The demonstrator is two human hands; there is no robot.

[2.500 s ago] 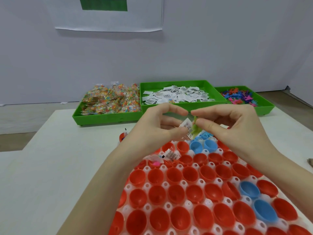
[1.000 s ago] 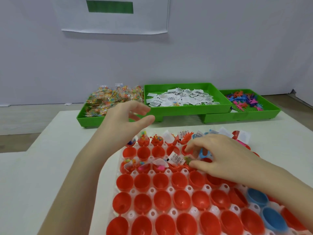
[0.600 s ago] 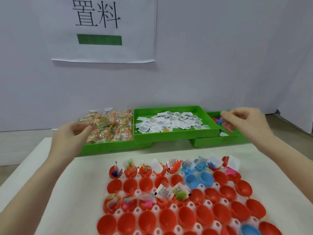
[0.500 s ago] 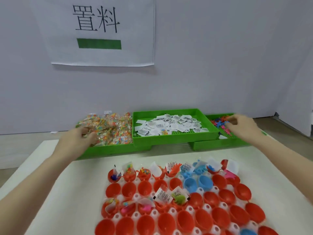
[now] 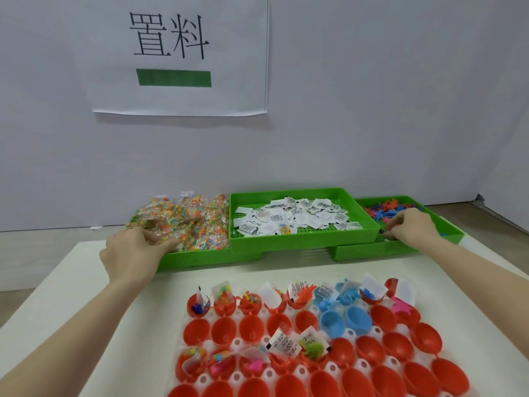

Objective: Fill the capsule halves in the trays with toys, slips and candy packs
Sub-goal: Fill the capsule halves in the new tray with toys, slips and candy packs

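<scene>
Capsule halves, mostly red and empty, fill the nearest tray; two rows hold fillings. Beyond them, the left hand curls its fingers into the candy packs, the right hand into the toys; whether either has pinched anything I cannot tell. Slips lie between these, untouched. Loose, slippery packs risk clumping, so several might lift together and spill.

Packing workstation: green bins of parts, printed wall sign, white table.
</scene>
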